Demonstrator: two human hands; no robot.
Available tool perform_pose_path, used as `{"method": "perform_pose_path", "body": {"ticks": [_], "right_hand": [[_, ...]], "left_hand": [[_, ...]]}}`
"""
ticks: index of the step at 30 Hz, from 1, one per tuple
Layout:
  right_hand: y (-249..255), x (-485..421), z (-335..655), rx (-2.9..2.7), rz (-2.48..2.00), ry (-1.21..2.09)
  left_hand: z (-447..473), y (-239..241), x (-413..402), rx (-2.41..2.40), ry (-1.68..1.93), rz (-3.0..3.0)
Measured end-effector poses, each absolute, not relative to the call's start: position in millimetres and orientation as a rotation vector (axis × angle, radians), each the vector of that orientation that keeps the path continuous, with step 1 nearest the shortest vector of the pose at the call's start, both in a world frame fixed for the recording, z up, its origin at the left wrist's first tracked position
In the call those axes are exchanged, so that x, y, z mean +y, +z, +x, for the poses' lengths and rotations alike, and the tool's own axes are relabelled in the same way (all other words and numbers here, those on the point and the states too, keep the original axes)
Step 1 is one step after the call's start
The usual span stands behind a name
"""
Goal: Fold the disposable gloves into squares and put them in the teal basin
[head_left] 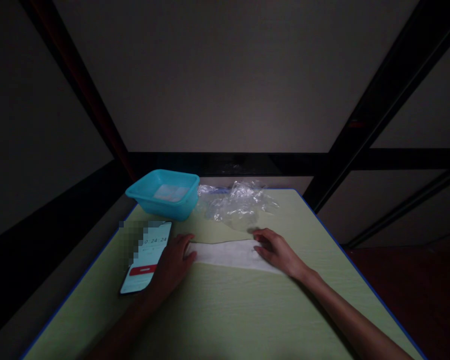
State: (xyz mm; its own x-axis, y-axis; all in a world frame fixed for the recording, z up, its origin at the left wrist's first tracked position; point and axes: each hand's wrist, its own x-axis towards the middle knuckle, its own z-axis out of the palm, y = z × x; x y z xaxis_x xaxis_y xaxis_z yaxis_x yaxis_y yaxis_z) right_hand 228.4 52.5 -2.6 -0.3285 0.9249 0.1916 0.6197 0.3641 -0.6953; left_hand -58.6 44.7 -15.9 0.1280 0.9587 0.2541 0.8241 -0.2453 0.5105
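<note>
A folded white cloth [225, 254] lies flat on the table as a long strip between my two hands. My left hand [176, 257] is curled around the cloth's left end, with the thumb along the lower side and fingers at the upper edge; that end is hidden in it. My right hand [275, 252] rests on the right part, its thumb on the cloth and its fingers spread apart near the upper edge. A small dark mark shows close to the right thumb. The phone [150, 255] lies just left of my left hand, its screen lit with a running-time display and a red button.
A turquoise plastic basin [168, 209] with white material [170, 192] in it stands at the table's back left corner. Crumpled clear plastic bags [243, 200] lie at the back. The pale green table [225, 315] has blue edges; a panelled wall [225, 90] rises behind it.
</note>
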Motion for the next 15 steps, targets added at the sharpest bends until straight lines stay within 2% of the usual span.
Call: {"method": "perform_pose_path", "body": {"ticks": [15], "right_hand": [[8,49,228,-2.06,-1.266,0.684]], "left_hand": [[-68,21,51,1.512,0.994,1.551]]}}
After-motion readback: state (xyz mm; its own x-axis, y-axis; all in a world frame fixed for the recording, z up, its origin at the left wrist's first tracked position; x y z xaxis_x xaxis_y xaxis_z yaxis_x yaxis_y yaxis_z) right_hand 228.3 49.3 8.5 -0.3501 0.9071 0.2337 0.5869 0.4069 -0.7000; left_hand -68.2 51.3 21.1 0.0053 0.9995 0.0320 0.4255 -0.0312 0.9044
